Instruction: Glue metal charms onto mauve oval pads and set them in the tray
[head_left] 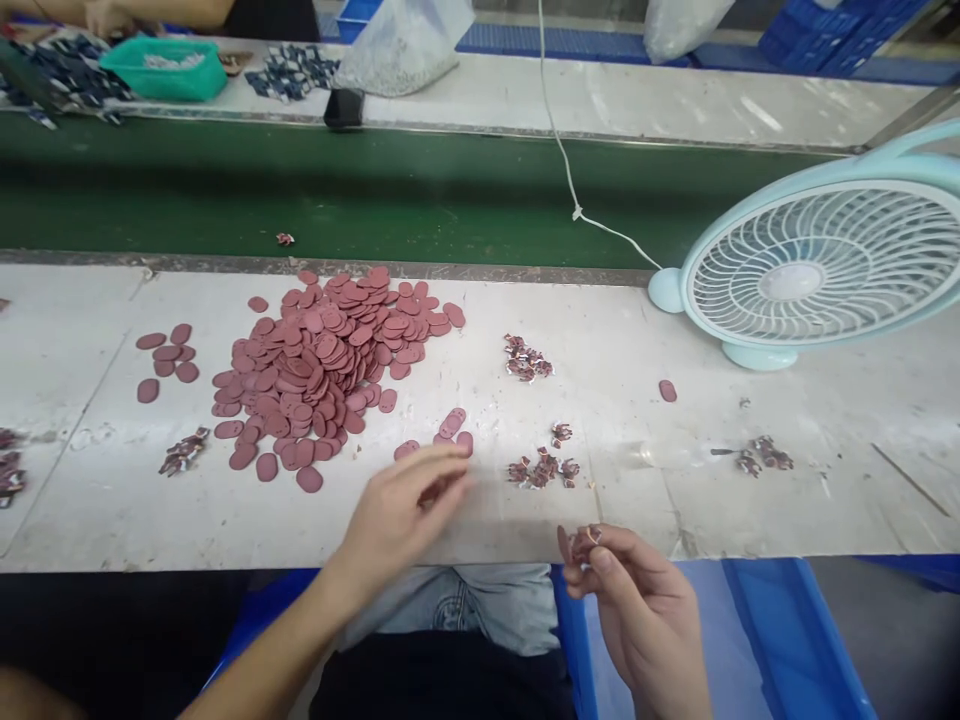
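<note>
A heap of reddish-brown oval pads (324,360) lies on the white bench (112,520). My left hand (401,515) reaches flat over the bench, its fingertips on loose oval pads (454,425) near the heap's right side. My right hand (637,600) is off the bench's front edge, pinching a small patterned metal piece (583,545) between thumb and fingers. More of these small pieces (541,468) lie in a cluster just beyond my right hand.
A pale blue desk fan (817,265) stands at the right, its white cord (562,150) crossing the green conveyor belt (375,190). Other small clusters of pieces (526,358) (765,455) (184,452) dot the bench. A green tray (165,68) sits across the belt near another person.
</note>
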